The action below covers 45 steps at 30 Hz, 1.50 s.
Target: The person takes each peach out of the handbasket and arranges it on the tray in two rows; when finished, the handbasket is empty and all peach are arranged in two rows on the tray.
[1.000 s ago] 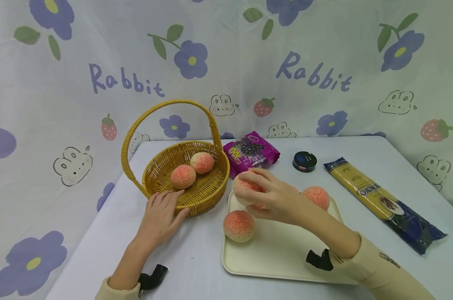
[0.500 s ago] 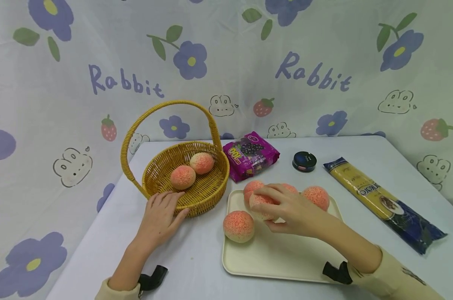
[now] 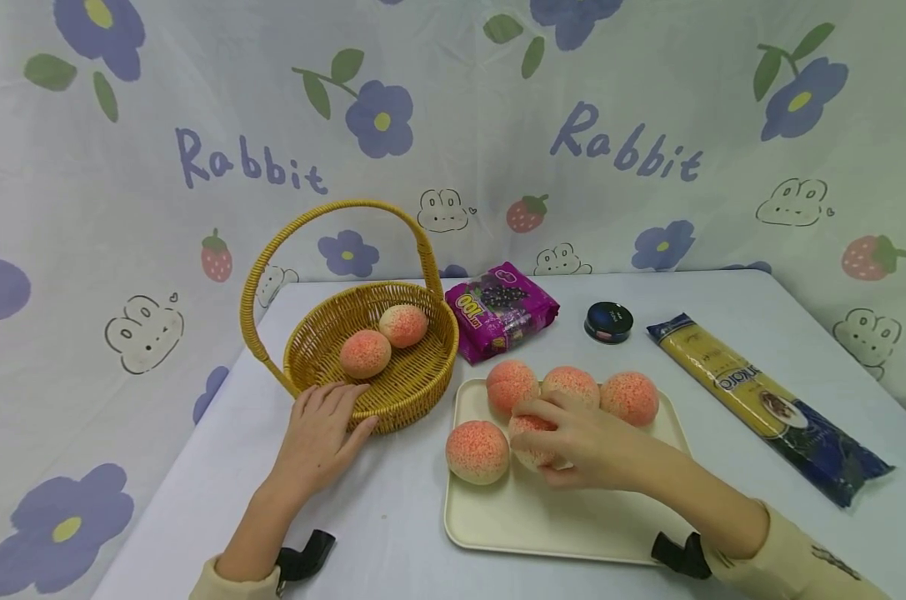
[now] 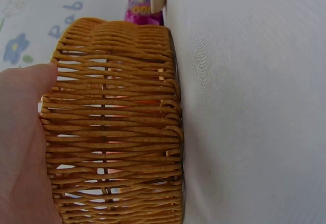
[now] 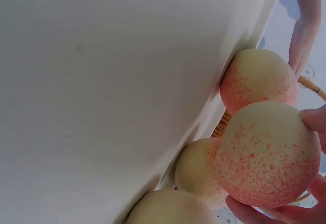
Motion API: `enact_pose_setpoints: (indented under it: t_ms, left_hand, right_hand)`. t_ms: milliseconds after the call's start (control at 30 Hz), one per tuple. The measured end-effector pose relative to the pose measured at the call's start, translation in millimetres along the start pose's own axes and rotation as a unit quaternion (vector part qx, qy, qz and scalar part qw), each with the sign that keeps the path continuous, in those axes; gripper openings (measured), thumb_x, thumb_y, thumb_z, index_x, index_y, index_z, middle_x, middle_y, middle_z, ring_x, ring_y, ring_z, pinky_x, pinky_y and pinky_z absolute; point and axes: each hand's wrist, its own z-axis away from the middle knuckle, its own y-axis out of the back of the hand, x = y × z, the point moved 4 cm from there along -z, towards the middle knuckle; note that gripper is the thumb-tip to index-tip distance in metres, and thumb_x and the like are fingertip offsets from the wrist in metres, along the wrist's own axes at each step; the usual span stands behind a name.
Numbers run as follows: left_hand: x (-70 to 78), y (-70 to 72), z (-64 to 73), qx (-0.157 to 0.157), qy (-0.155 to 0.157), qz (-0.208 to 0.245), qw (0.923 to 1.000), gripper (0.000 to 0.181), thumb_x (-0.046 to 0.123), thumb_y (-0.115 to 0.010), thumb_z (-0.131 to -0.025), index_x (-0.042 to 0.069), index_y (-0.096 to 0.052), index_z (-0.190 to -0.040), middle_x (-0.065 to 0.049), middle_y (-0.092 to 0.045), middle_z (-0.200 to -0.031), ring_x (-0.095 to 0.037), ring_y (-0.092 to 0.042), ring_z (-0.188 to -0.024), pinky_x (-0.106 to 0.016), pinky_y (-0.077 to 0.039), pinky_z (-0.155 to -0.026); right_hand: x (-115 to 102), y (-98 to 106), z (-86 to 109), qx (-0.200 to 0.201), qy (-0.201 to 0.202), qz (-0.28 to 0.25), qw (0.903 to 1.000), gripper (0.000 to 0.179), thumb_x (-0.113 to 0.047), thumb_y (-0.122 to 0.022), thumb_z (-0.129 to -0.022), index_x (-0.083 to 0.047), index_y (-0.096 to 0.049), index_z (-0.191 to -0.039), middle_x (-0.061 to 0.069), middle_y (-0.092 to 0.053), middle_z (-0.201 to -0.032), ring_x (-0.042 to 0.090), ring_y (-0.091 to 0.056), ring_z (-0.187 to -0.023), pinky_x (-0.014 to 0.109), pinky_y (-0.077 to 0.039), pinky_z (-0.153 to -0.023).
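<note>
My right hand (image 3: 583,442) holds a peach (image 5: 267,152), pink-speckled on cream, thumb and fingers at its sides, low over the cream tray (image 3: 543,525). Beside it on the tray's left is another peach (image 3: 478,452). A row of three more stands along the back: a left peach (image 3: 512,387), a middle peach (image 3: 570,383) and a right peach (image 3: 630,398). My left hand (image 3: 319,433) rests on the near rim of the wicker basket (image 3: 400,410), its fingers fairly straight. In the left wrist view the thumb (image 4: 43,76) touches the rim. Two peaches (image 3: 366,354) lie inside the basket.
The basket's tall handle (image 3: 340,207) arches above it. Behind the tray lie a purple grape-print packet (image 3: 503,310) and a round dark tin (image 3: 608,322). A long yellow-and-blue packet (image 3: 760,404) lies to the right. A printed curtain (image 3: 453,108) hangs behind the table.
My right hand has brought its peach from the tray's back left toward me and slightly right, lowering it beside the left peach. The back row shows fully. My left hand keeps its place.
</note>
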Motion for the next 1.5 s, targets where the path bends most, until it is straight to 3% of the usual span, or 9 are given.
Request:
enact_pose_setpoints:
  t_ms: [333, 633, 967, 1233, 1500]
  left_hand:
    - [-0.2, -2.0, 1.5, -0.008, 0.002, -0.003, 1.0, 0.049, 0.042, -0.049, -0.092, 0.009, -0.049, -0.128, -0.01, -0.054, -0.121, -0.03, -0.04, -0.117, -0.049, -0.019, -0.101]
    - [0.4, -0.3, 1.4, -0.009, 0.005, 0.0, 0.9999, 0.049, 0.041, -0.049, -0.092, 0.008, -0.049, -0.128, -0.01, -0.054, -0.121, -0.03, -0.039, -0.117, -0.049, -0.018, -0.101]
    - [0.3, -1.1, 1.3, -0.011, 0.004, 0.0, 0.9999, 0.048, 0.041, -0.049, -0.092, 0.009, -0.05, -0.128, -0.011, -0.054, -0.121, -0.031, -0.039, -0.116, -0.049, -0.019, -0.1]
    - [0.2, -0.3, 0.7, -0.009, 0.001, -0.002, 1.0, 0.048, 0.041, -0.049, -0.092, 0.009, -0.05, -0.128, -0.011, -0.054, -0.12, -0.031, -0.04, -0.116, -0.049, -0.019, -0.101]
    - [-0.1, 0.7, 1.2, -0.007, 0.001, -0.002, 1.0, 0.048, 0.041, -0.049, -0.092, 0.009, -0.049, -0.128, -0.01, -0.054, -0.12, -0.03, -0.04, -0.116, -0.049, -0.019, -0.101]
  right_hand:
    - [-2.4, -7.8, -1.3, -0.014, 0.004, -0.01, 0.9999, 0.033, -0.023, -0.074, -0.068, -0.027, -0.061, -0.099, 0.001, -0.054, -0.113, 0.017, -0.045, -0.092, 0.026, -0.044, -0.07]
    - [3.4, -4.0, -0.2, -0.041, -0.046, -0.058, 0.9964, 0.036, -0.024, -0.072, -0.074, -0.018, -0.062, -0.108, 0.001, -0.054, -0.112, 0.015, -0.052, -0.097, 0.026, -0.049, -0.077]
    - [6.9, -2.0, -2.5, -0.035, -0.042, -0.034, 0.9979, 0.027, -0.026, -0.067, -0.08, -0.016, -0.063, -0.106, 0.001, -0.056, -0.108, 0.013, -0.053, -0.091, 0.025, -0.049, -0.074]
    - [9.5, -4.1, -4.3, -0.078, -0.075, -0.041, 0.9932, 0.026, -0.029, -0.064, -0.084, -0.016, -0.064, -0.107, -0.002, -0.058, -0.104, 0.011, -0.052, -0.088, 0.025, -0.048, -0.074]
    - [9.5, -4.0, -6.9, -0.104, -0.086, -0.063, 0.9888, 0.025, -0.03, -0.059, -0.088, -0.016, -0.065, -0.109, -0.003, -0.06, -0.107, 0.014, -0.055, -0.1, 0.031, -0.047, -0.085]
